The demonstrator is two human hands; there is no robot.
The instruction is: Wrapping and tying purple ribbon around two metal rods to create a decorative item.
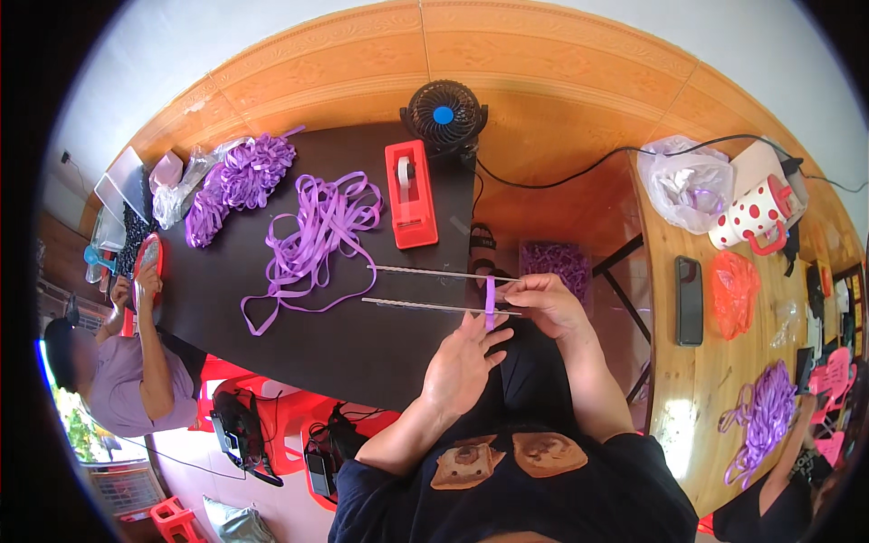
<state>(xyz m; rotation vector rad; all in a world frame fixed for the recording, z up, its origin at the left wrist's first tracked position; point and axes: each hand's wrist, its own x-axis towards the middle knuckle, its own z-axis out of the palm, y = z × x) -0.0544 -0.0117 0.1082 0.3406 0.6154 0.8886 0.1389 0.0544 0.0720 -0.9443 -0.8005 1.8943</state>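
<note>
Two thin twisted metal rods (425, 271) stretch side by side from over the dark table toward me. A purple ribbon (491, 299) is wound across both rods near their close ends. My right hand (550, 306) is closed in a pinch beside the wound ribbon, at the rod ends; the fingers partly hide what they grip. Below the nearer rod, my left hand (460, 364) has its fingers spread, their tips beside the lower end of the ribbon. A loose heap of purple ribbon (324, 222) lies on the table left of the rods, trailing a strand toward them.
A red tape dispenser (412, 195) and black fan (444, 113) stand at the table's far side. More purple ribbon (240, 185) is bunched at left. Another person (145, 362) works there. A wooden table (715, 398) at right holds a phone (689, 301) and polka-dot tumbler (749, 214).
</note>
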